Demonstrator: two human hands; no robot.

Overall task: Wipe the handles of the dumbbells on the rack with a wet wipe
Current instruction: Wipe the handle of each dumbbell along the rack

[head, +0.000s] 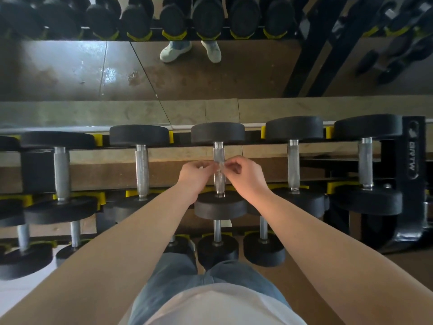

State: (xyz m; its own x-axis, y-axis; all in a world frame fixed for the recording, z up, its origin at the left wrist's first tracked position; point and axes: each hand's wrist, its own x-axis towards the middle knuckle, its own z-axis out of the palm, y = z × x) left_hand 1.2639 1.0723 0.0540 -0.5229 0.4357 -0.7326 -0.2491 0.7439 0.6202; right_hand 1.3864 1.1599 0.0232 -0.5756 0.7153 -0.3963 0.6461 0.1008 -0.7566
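A small, thin, see-through piece, probably the wet wipe or its wrapper (219, 165), is pinched between my left hand (196, 175) and my right hand (246, 175). Both hands hover just above the knurled steel handle (218, 154) of the middle dumbbell (218, 133) on the top shelf of the rack. Whether the wipe touches the handle cannot be told. Other dumbbells with steel handles lie to the left (142, 170) and to the right (293, 164) on the same shelf.
A lower shelf holds smaller dumbbells (218, 248) close to my legs. The black rack frame (413, 151) stands at the right end. A mirror (187, 71) behind the rack reflects the floor, white shoes and more dumbbells.
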